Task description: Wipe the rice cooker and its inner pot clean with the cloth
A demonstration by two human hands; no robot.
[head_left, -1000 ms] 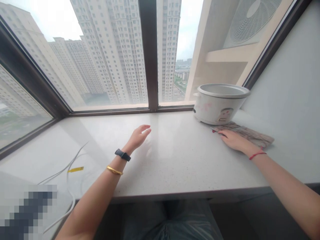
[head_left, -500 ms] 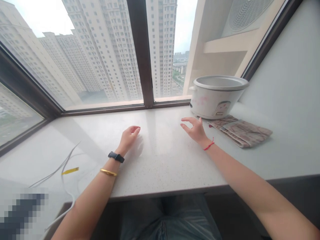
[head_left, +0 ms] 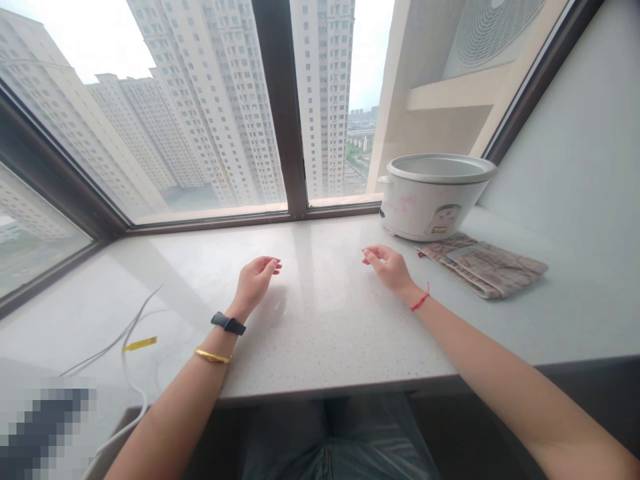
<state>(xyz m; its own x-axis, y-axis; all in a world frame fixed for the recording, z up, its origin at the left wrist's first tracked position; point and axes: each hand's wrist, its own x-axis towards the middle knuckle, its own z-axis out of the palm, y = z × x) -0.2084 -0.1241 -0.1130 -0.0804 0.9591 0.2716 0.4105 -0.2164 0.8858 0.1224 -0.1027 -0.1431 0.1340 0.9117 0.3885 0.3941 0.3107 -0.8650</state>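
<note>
My left hand [head_left: 256, 279] hovers over the white speckled countertop [head_left: 320, 333], its fingers curled in and the thumb close to the fingertips. No object shows in it. A black wristband [head_left: 228, 323] and a gold bangle [head_left: 213, 355] circle that arm. Opposite it, my right hand [head_left: 390, 267] is closed in a loose pinch, thumb against the bent fingers, with nothing visible between them. A red string bracelet [head_left: 420, 298] is on its wrist. Nearest to the right hand are a white rice cooker [head_left: 417, 210] without a lid and a folded patterned cloth [head_left: 493, 270], both untouched.
At the left lie a thin pale cable [head_left: 134, 383] with a yellow tag [head_left: 140, 344] and a dark pixelated patch in the corner. The dark window frame [head_left: 277, 107] borders the counter's back. A pale wall [head_left: 575, 200] closes the right side. The front edge is near my lap.
My right hand has gone from spread thumb and fingers to a closed pinch. My left hand has turned slightly and stays curled. The cooker and cloth have not been moved.
</note>
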